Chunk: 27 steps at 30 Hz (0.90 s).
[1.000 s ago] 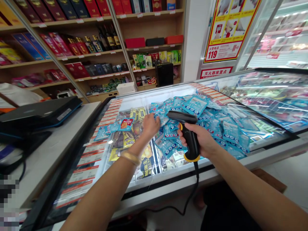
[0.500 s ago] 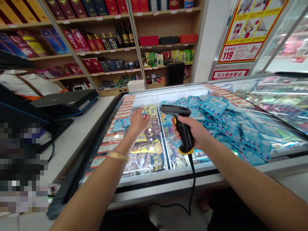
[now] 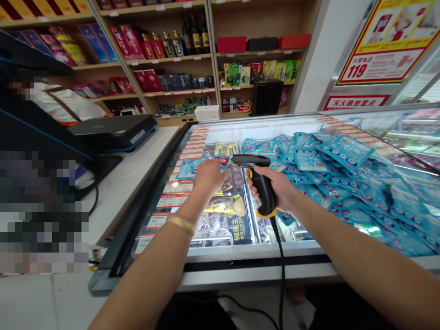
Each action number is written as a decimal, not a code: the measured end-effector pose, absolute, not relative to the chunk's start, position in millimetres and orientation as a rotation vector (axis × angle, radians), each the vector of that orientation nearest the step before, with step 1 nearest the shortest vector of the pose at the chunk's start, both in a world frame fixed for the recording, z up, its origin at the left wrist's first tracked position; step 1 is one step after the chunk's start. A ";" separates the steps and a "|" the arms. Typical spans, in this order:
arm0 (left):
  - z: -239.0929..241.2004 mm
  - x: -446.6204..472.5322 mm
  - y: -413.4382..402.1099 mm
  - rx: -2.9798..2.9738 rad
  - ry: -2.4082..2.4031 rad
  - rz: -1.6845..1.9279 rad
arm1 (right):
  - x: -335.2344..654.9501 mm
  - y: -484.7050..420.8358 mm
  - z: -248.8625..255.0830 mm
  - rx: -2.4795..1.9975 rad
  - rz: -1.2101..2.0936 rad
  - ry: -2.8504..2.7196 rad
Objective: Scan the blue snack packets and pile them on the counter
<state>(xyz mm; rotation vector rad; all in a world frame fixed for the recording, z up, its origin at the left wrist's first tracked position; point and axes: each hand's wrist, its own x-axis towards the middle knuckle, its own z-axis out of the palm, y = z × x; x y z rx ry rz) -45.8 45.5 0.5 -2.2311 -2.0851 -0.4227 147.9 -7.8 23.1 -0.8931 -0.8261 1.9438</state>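
My right hand (image 3: 280,190) is closed round the grip of a black barcode scanner (image 3: 254,172) with yellow trim. Its head points left and its cord (image 3: 280,261) hangs over the freezer's front edge. My left hand (image 3: 207,176), with a gold bangle on the wrist, reaches over the freezer's glass lid (image 3: 220,229). Its fingers are curled on a small packet with a red top (image 3: 223,161), just in front of the scanner head. It lies by a small group of blue packets (image 3: 187,168). A big heap of blue packets (image 3: 330,167) covers the lid to the right.
A white counter (image 3: 137,178) to the left carries a black flat device (image 3: 115,130) and cables. Price labels (image 3: 178,188) line the freezer's left edge. Shelves of boxes and bottles (image 3: 172,46) fill the back wall. A second glass freezer (image 3: 405,128) stands at the right.
My left hand has left the big blue heap and carried a small packet leftward to the small group near the price labels. The scanner has followed to the left. The view has swung left.
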 end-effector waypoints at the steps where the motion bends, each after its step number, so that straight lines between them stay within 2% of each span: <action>1: 2.9 -44.4 43.6 -2.230 -2.100 -0.375 | 149.0 -8.2 22.7 -0.900 1.943 -0.819; 6: 9.7 -44.8 34.9 -2.202 -2.185 -0.333 | 153.1 -9.9 24.1 -0.899 1.940 -0.808; 9: 11.1 -53.1 34.7 -2.140 -2.266 -0.616 | 154.6 -10.5 24.2 -0.882 1.933 -0.807; 11: 11.8 -58.8 35.9 -2.073 -2.364 -1.052 | 154.8 -10.8 23.6 -0.870 1.932 -0.816; 15: 12.2 -60.8 36.6 -1.831 -2.597 -2.317 | 153.9 -11.8 23.2 -0.876 1.934 -0.832; 17: 10.8 -57.6 35.5 -1.694 -2.615 -2.723 | 153.5 -12.4 23.6 -0.889 1.938 -0.831; 20: 7.3 -52.4 33.2 -1.731 -2.547 -2.877 | 153.4 -12.9 23.3 -0.894 1.952 -0.830; 27: 1.9 -51.6 32.7 -1.863 -2.450 -2.853 | 153.0 -12.4 19.9 -0.891 1.981 -0.850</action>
